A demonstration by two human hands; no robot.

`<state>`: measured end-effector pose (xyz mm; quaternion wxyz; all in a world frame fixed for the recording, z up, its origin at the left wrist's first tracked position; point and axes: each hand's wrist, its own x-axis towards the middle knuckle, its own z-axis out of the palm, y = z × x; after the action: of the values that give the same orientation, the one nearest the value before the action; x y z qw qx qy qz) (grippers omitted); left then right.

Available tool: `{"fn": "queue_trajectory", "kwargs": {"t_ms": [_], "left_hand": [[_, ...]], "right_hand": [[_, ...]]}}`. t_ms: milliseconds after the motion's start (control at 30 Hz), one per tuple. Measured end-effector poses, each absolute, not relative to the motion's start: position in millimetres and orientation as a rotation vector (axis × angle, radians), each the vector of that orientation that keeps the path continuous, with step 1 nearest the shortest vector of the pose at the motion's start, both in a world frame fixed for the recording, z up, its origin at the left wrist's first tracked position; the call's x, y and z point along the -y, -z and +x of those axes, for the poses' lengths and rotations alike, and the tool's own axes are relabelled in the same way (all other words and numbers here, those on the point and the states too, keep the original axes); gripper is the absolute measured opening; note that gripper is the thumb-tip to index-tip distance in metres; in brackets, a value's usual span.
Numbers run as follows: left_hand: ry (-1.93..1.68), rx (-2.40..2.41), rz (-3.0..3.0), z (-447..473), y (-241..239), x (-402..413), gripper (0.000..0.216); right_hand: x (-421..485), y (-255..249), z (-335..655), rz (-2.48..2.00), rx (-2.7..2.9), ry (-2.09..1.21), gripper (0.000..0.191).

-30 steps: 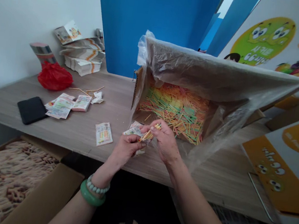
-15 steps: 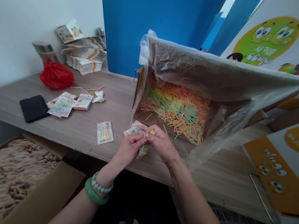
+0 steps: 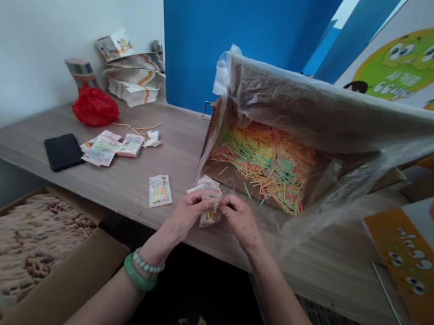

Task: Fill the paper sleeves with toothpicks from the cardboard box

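Between my hands, at the front of the table, is a small clear plastic packet with yellowish sticks inside. My left hand is closed on its upper left side. My right hand has its fingers pinched at the packet's upper right edge; the fingertips are partly hidden. Just behind my left hand lie printed packets. A filled packet of coloured sticks lies flat to the left. Beyond my hands a tilted carton lined with clear plastic holds loose thin sticks in green, yellow, orange and pink.
At left on the table are a black flat device, more packets, a red plastic bag and stacked flat cartons. An open box of packets stands below the table's left edge. Printed cartons stand at right.
My hands have moved apart slightly, and the packet shows between them. The yellow stick ends seen at my right fingertips before are no longer visible there. The whole view has shifted a little.
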<state>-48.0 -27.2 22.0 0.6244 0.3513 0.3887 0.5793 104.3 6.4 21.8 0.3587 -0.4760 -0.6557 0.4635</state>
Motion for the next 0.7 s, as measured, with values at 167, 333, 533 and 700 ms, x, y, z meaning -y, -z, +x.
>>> {"fn": "queue_trajectory", "kwargs": {"t_ms": [167, 333, 533, 700], "left_hand": [[-1.430, -1.173, 0.789, -77, -17, 28, 0.026], [-1.221, -1.991, 1.476, -116, -11, 11, 0.028], [-0.400, -2.444, 1.899, -142, 8, -1, 0.032], [-0.671, -2.444, 1.884, -149, 6, 2, 0.040]], "right_hand": [[-7, -27, 86, -1.298, 1.846, -1.129, 0.007], [-28, -27, 67, -1.875, 2.111, -0.473, 0.024], [-54, -12, 60, -2.038, 2.171, -0.530, 0.037], [-56, -13, 75, -2.035, 2.123, -0.503, 0.026]]}}
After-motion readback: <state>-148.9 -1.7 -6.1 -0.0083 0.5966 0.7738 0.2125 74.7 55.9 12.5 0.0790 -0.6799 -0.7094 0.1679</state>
